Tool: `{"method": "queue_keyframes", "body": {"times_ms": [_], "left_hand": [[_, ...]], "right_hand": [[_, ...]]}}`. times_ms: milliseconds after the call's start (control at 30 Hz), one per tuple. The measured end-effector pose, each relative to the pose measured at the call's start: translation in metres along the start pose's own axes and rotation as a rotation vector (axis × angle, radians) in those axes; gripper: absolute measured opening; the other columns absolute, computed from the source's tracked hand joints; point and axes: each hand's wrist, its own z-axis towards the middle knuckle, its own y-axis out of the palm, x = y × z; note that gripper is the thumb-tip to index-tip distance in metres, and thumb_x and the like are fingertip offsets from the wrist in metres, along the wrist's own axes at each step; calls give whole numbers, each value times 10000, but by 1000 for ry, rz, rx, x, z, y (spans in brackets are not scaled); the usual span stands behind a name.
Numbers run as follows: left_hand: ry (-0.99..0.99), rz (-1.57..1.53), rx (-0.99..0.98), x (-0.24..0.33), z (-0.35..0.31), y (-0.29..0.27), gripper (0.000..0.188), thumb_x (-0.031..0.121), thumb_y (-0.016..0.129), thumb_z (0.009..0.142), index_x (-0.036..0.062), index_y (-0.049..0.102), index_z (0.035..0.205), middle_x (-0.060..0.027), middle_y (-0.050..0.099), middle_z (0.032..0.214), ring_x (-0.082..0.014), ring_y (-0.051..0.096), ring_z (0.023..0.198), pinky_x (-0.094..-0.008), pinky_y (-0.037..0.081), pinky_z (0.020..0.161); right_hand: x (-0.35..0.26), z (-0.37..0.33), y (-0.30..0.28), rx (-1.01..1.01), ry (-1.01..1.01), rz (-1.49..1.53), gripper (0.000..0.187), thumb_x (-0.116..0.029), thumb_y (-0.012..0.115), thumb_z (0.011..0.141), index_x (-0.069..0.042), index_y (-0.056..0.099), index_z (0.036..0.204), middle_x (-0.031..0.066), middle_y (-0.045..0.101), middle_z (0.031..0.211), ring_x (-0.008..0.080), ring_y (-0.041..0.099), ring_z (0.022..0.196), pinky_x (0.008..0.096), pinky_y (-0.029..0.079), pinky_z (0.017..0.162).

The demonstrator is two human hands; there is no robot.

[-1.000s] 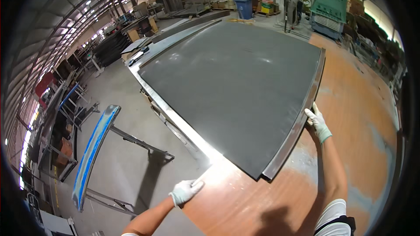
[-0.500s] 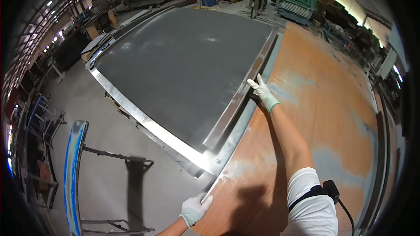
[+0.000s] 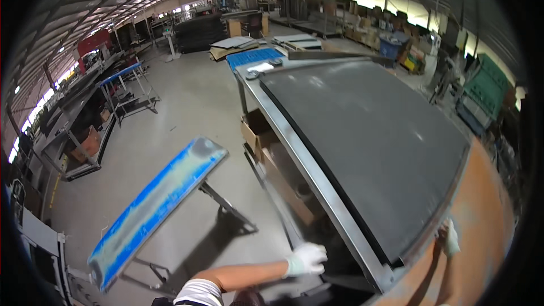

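Observation:
A large dark grey sheet panel (image 3: pixel 368 136) with raised edges lies on a metal-framed table (image 3: pixel 317 175). Along the table's left side, a dark gap shows beside the panel. My right hand (image 3: pixel 450 239), in a white glove, is closed at the panel's right edge, near its front corner; its fingertips are partly hidden. My left hand (image 3: pixel 307 259), also gloved, is held out left of the table's front corner. Its fingers are loosely bent and apart, with nothing seen in them. Under the right forearm spreads an orange-brown board (image 3: pixel 481 192) with pale grey patches.
Left of the table stands a narrow bench with a worn blue top (image 3: pixel 158 209). Cardboard boxes (image 3: pixel 277 170) sit under the table. Beyond are a smaller blue-topped trestle (image 3: pixel 120 73), a blue bin (image 3: pixel 391 45) and a green container (image 3: pixel 484 88).
The view has swung left. My left hand has come off the board's front edge and out to the left. My right hand is nearer the panel's front corner.

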Motion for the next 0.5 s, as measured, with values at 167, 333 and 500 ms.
{"method": "queue_keyframes", "body": {"times_ms": [167, 333, 500], "left_hand": [[-507, 575, 297, -180, -55, -182, 467, 316, 651, 807, 12, 609, 1159, -191, 507, 1374, -377, 442, 1302, -524, 313, 1112], [-555, 439, 140, -315, -73, -199, 375, 185, 434, 948, 82, 597, 1270, -201, 375, 1536, -347, 312, 1449, -577, 134, 1200], [-716, 524, 329, -398, -130, -300, 248, 110, 472, 866, 120, 653, 1034, -110, 668, 984, -312, 599, 1053, -580, 278, 1107]], "right_hand": [[-19, -37, -121, 796, -389, -22, 511, -492, 540, 971, -86, 581, 1278, 30, 542, 802, 88, 417, 528, 251, 352, 462], [-110, 15, -53, 807, -525, -400, 469, -420, 476, 1021, -106, 552, 1362, -16, 560, 833, 71, 409, 582, 223, 334, 500], [-204, 154, 206, 477, -773, -226, 372, -296, 487, 1046, -107, 568, 1356, -58, 620, 1052, 13, 391, 611, 173, 318, 518]]}}
